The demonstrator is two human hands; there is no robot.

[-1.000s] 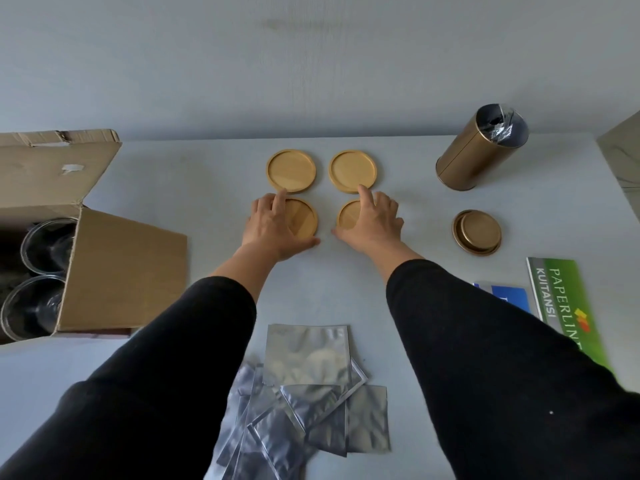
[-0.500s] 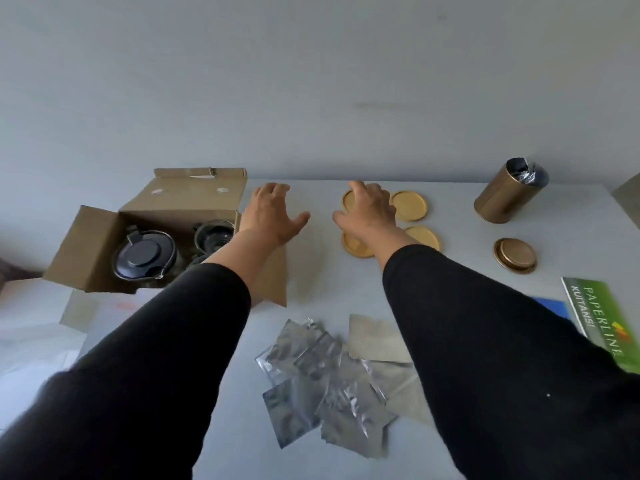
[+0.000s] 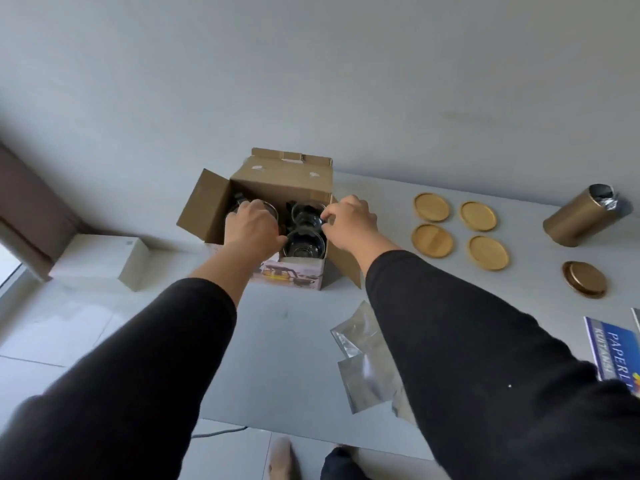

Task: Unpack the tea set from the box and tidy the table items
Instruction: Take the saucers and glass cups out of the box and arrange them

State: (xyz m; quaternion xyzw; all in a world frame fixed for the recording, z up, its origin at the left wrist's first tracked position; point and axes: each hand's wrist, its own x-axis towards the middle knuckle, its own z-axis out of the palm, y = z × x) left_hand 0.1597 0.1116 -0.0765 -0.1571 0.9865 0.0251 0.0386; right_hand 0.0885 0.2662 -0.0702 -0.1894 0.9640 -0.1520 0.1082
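Observation:
An open cardboard box stands on the grey table. Inside it are two glass cups, one at the back and one at the front. My left hand is down in the box's left half, its fingers curled over a glass teapot whose rim just shows; the hand hides its grip. My right hand is at the box's right side, its fingertips pinched on the back cup's rim. Four round wooden coasters lie in a square to the right of the box.
A gold tin with a foil bag in it stands at the far right, its lid in front of it. Foil pouches lie under my right arm. A blue booklet is at the right edge. A white box sits left of the table.
Both hands left the coasters, moved left and went down into the box. My view swung left, so the box is now in the middle.

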